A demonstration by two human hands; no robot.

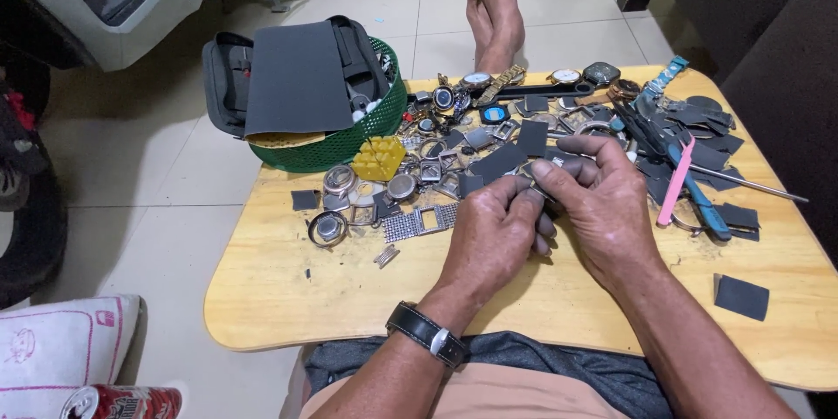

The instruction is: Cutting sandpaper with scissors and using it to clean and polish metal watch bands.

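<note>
Both hands meet at mid-table, over the wooden table (pixel 288 297). Left hand (pixel 493 227) curled, fingers closed round a small metal piece (pixel 543 176) w/ thumb on top; probably gripped tight so it can't twist. Right hand (pixel 602 201) comes in from the other side, fingertips pinched on the same piece, index laid along the top. Kind of piece: too small & too covered to tell. Held just above the tabletop, near the front edge of the clutter, close to the body, likely for steadiness & a good look.

Black strap watch (pixel 428 332) on the left wrist.

Spread behind the hands: loose watch cases, rings & backs, e.g. a round case (pixel 328 228) at left, a mesh band (pixel 419 221) just left of the left hand. Yellow block (pixel 378 158) w/ pins stands by the green basket (pixel 349 144); basket holds a dark pouch (pixel 297 78) and sits at the far left corner, out of the way. Dark sandpaper squares scattered all over; one (pixel 741 296) lies alone near the right edge. Pink tool (pixel 676 183) & blue-handled tool (pixel 703 205) lie right of the right hand, within easy reach. Whole watches (pixel 478 80) lined along the far edge, apart from the loose parts. Bare feet (pixel 496 9) stretched out beyond the table. Drink can (pixel 122 403) on the floor, bottom left.
</note>
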